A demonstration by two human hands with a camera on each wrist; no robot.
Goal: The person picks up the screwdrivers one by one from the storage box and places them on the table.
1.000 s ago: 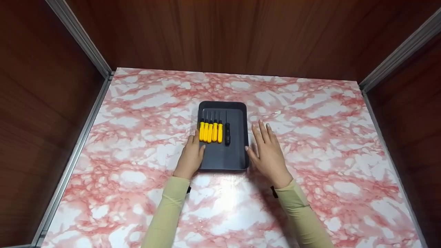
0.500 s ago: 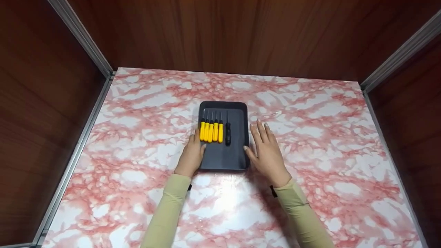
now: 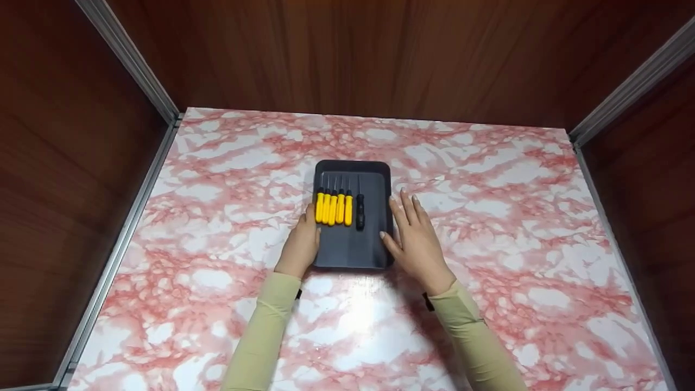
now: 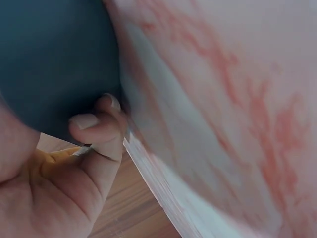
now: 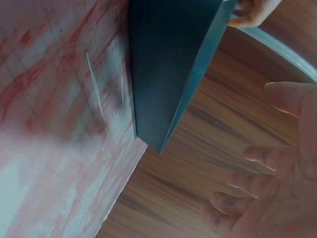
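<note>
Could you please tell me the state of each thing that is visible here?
Tray, right side up, partly filled
Yellow screwdrivers, five, lying side by side
Black screwdriver, lying slightly apart from them
Left hand, gripping the tray's left edge
Right hand, fingers spread, gripping nothing

head — above, facing forward-down | left, right wrist views — close, low, tilted | all share: dark tray (image 3: 353,252)
</note>
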